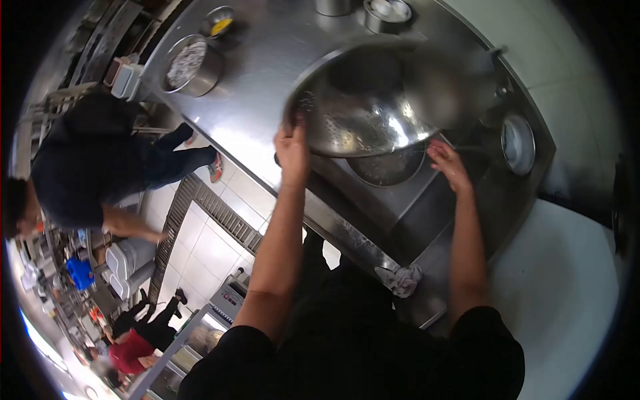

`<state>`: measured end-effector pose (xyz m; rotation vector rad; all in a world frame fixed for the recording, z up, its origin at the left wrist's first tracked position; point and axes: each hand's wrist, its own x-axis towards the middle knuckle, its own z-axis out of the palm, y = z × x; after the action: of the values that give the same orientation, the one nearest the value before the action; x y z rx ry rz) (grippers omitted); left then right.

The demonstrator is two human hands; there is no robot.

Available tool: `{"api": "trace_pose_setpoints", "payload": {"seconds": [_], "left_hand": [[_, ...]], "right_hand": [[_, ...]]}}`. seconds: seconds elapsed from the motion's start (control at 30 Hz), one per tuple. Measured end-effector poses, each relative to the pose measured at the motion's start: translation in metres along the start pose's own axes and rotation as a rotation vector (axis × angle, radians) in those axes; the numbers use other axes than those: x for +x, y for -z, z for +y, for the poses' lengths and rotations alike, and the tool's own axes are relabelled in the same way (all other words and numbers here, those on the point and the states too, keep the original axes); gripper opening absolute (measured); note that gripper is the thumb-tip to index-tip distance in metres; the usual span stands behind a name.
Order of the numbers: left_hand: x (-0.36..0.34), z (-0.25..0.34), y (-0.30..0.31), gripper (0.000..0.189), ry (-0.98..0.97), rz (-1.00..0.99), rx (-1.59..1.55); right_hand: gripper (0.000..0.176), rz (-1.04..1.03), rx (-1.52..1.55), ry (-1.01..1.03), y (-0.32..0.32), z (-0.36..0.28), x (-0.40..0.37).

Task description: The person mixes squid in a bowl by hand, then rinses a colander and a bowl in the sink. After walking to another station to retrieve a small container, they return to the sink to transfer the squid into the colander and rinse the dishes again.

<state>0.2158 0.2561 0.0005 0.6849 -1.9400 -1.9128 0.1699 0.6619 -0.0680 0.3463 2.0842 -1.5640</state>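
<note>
A large, shiny metal colander (353, 123) with small holes hangs tilted above the sink. My left hand (292, 150) grips its left edge, with the fingertips hidden behind the metal. Near the lower right edge is my right hand (450, 163), palm turned inward and fingers apart; it holds nothing that I can make out. Partly covered by the colander, a round metal bowl (390, 170) sits below it in the sink (427, 220). A blurred roundish patch lies over the colander's right part.
On the steel counter (257, 60), a pot (200, 70) of pale pieces and a small bowl (219, 23) with something yellow stand at the left. A metal dish (519, 143) is at the right, a cloth (402, 279) on the front edge. Other people (87, 160) are at the left.
</note>
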Motion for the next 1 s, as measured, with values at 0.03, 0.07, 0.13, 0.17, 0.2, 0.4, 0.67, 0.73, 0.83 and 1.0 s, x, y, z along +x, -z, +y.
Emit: {"api": "trace_pose_setpoints", "payload": {"seconds": [0.03,0.07,0.13,0.17,0.2,0.4,0.67,0.73,0.83,1.0], "left_hand": [[0.004,-0.005,0.001,0.035,0.005,0.042,-0.05],[0.001,0.006,-0.001,0.035,0.004,0.051,-0.168],[0.004,0.012,-0.001,0.04,-0.036,0.059,-0.242],[0.007,0.014,-0.002,0.041,-0.068,0.071,-0.288],[0.008,0.018,-0.002,0.043,-0.062,0.083,-0.292],[0.016,0.06,0.006,0.045,-0.157,0.161,-0.346],[0.022,0.074,0.038,0.052,-0.182,0.165,-0.413],[0.023,0.071,0.042,0.054,-0.182,0.16,-0.431],[0.023,0.069,0.046,0.056,-0.168,0.221,-0.444],[0.029,0.062,0.059,0.056,-0.163,0.226,-0.484]], "right_hand": [[0.071,0.04,0.006,-0.07,-0.004,0.024,0.005],[0.082,0.18,-0.085,-0.144,-0.008,0.063,0.018],[0.085,0.399,0.043,-0.344,-0.03,0.098,0.033],[0.086,0.507,0.108,-0.441,-0.043,0.109,0.041],[0.086,0.42,0.226,-0.531,-0.054,0.122,0.046],[0.066,0.137,0.814,-0.589,-0.11,0.209,0.07],[0.042,0.532,-0.018,-0.344,-0.086,0.194,0.102],[0.045,0.48,-0.49,-0.045,-0.06,0.109,0.08],[0.056,0.452,-0.664,0.247,-0.05,0.002,0.046],[0.06,0.408,-0.91,0.675,-0.051,-0.066,0.06]]}}
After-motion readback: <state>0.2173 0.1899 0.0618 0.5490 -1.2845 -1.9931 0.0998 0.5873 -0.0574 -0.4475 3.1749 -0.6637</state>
